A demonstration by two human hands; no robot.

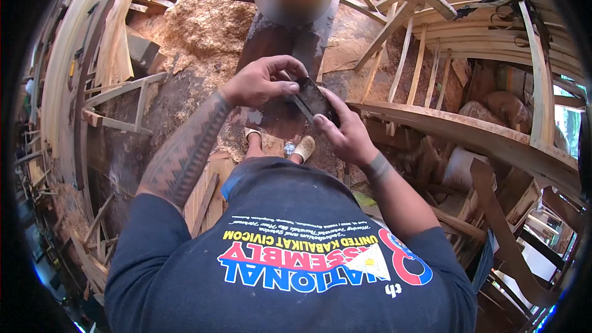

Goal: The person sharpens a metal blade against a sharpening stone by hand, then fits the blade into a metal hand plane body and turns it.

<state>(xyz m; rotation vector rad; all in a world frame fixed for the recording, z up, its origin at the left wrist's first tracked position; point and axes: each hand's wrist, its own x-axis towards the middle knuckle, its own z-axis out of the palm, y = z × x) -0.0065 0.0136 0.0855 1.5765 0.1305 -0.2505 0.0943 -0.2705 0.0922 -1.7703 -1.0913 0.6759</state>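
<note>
In front of my torso, both hands hold a dark, flat, oblong thing [316,100] with a straight raised edge; its exact kind I cannot make out. My left hand [265,83] pinches its upper left end between thumb and bent fingers. On the other side, my right hand [343,128] grips the lower right end, thumb on the near edge and fingers partly hidden behind it. The thing is tilted. Beneath it lies a dark, wet-looking plank [283,55].
Wood shavings [209,21] heap beyond my left hand. A curved, ribbed wooden frame [431,65] stands at right, with a long beam [450,124] along it. Long boards [77,55] lean at left near a small wooden frame [126,111]. A blurred brown round shape tops the plank.
</note>
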